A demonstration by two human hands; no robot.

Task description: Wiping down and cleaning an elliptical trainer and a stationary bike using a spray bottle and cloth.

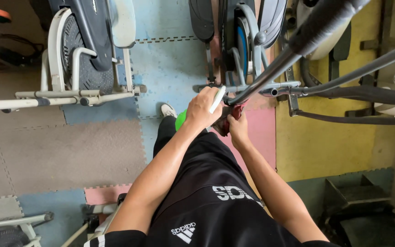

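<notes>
On foam floor mats (92, 151) among exercise machines, the left hand (202, 110) is closed around a white-handled green spray bottle (180, 120), while the right hand (237, 128) presses a dark red cloth (233, 115) against the grey metal handlebar (270, 68) of an elliptical trainer (243, 41).

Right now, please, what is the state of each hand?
Left hand: closed on a green spray bottle with a white nozzle.
Right hand: closed on a dark red cloth against the machine's bar.
</notes>
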